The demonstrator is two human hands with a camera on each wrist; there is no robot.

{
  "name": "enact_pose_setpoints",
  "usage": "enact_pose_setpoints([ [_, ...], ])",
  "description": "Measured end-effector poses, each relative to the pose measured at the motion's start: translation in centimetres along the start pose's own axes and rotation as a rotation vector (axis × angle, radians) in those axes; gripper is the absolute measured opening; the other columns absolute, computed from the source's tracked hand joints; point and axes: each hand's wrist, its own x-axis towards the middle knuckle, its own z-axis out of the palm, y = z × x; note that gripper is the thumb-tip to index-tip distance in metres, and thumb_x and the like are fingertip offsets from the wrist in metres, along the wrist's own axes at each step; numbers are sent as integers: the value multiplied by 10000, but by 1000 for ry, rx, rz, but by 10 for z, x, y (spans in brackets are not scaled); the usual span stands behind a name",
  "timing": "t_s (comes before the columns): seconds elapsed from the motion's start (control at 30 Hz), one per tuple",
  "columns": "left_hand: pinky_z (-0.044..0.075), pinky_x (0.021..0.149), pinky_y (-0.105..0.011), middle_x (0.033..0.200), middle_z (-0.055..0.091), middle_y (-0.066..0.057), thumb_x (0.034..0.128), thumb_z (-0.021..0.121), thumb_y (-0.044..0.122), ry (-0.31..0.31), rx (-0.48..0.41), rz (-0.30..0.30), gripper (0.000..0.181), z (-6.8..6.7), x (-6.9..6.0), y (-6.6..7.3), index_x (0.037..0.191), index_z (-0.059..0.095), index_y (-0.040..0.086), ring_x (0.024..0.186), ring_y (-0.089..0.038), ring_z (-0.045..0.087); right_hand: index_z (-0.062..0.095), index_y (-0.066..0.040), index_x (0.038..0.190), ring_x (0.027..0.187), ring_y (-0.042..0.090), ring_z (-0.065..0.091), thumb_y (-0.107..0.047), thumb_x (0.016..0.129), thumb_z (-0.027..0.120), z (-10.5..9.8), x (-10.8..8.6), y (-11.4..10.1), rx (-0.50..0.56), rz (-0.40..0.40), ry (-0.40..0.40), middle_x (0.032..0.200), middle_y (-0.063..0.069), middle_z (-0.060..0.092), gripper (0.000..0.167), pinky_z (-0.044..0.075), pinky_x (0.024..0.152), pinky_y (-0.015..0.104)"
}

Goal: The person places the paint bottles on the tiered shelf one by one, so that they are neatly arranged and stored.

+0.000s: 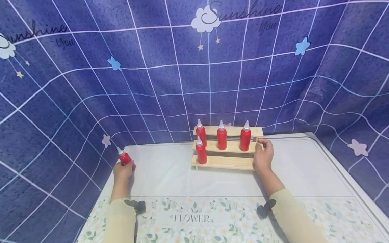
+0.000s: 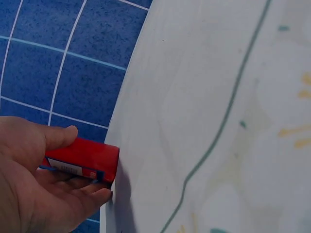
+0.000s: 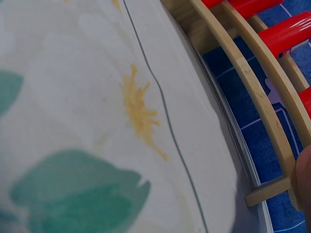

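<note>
My left hand (image 1: 122, 172) grips a red bottle (image 1: 125, 157) with a white pointed cap near the table's left edge. In the left wrist view the bottle (image 2: 99, 156) lies sideways between thumb and fingers, its flat base and a small white label showing. At the right end of a three-step wooden rack (image 1: 231, 162), my right hand (image 1: 263, 156) holds the frame with curled fingers. Three matching red bottles (image 1: 222, 139) stand on the middle step, and another red bottle (image 1: 201, 154) stands at the left of the lowest step. In the right wrist view only a sliver of that hand appears beside the rack (image 3: 257, 87).
A blue curtain (image 1: 152, 77) with a white grid hangs behind and at both sides of the white table (image 1: 164, 175). Across the table's front lies a floral mat (image 1: 188, 233) printed "FLOWER".
</note>
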Motion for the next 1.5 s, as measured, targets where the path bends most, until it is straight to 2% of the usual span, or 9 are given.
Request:
enact_pose_setpoints([
  [0.13, 307, 1290, -600, 1558, 441, -396, 1045, 596, 247, 1, -7, 11, 633, 1, -2, -3, 1475, 422, -183, 1483, -538, 418, 583, -11, 1199, 1436, 272, 487, 15, 1005, 490, -1, -1, -1, -4, -7, -14, 1383, 153, 574, 217, 378, 1266, 447],
  [0.33, 329, 1275, -603, 1530, 483, -387, 1045, 607, 271, -12, -15, 38, 614, 6, -8, 0, 1447, 468, -172, 1460, -527, 455, 576, -1, 1230, 1394, 278, 513, 9, 1013, 486, -1, 0, -2, -18, -5, -13, 1346, 136, 580, 234, 402, 1235, 452],
  [0.53, 430, 1185, -594, 1454, 541, -397, 1056, 590, 273, -25, 9, 87, 578, 16, -16, 2, 1407, 499, -178, 1341, -513, 544, 568, -7, 1226, 1414, 285, 499, 4, 1014, 485, -1, 0, 0, -35, -1, -19, 1329, 123, 573, 227, 378, 1264, 457],
  [0.77, 526, 956, -454, 1345, 609, -394, 1061, 587, 270, -142, 131, 192, 560, 29, -28, 8, 1386, 514, -179, 1155, -450, 626, 578, -18, 1216, 1331, 256, 538, 2, 1008, 493, -2, 0, 0, -33, 3, -12, 1267, 73, 588, 226, 422, 1203, 432],
  [0.93, 597, 898, -390, 1351, 620, -382, 1068, 581, 241, -225, 88, 208, 541, 34, -39, 21, 1415, 507, -167, 1138, -421, 677, 580, -27, 1222, 1344, 251, 528, -3, 1012, 493, -1, 1, -1, -43, 10, -17, 1299, 84, 585, 228, 415, 1214, 425],
  [1.17, 605, 1022, -480, 1390, 606, -393, 1070, 602, 238, -276, 37, 216, 568, 39, -49, 33, 1449, 452, -158, 1178, -392, 705, 566, -53, 1222, 1303, 210, 563, -28, 1034, 475, -1, 1, -2, -38, 41, -35, 1357, 50, 554, 211, 495, 1161, 371],
  [1.33, 567, 1083, -498, 1437, 584, -384, 1074, 588, 225, -298, 41, 232, 569, 43, -60, 40, 1475, 428, -145, 1295, -447, 646, 581, -76, 1190, 1287, 210, 557, -15, 1023, 489, -1, 0, -2, -36, 29, -19, 1278, 24, 579, 201, 483, 1152, 370],
  [1.5, 531, 1123, -544, 1459, 569, -376, 1068, 576, 178, -340, 37, 268, 539, 47, -69, 47, 1477, 425, -139, 1340, -474, 609, 587, -98, 1169, 1194, 145, 562, -19, 1020, 495, -1, 0, -1, -32, 21, -14, 1208, -39, 573, 192, 489, 1041, 265],
])
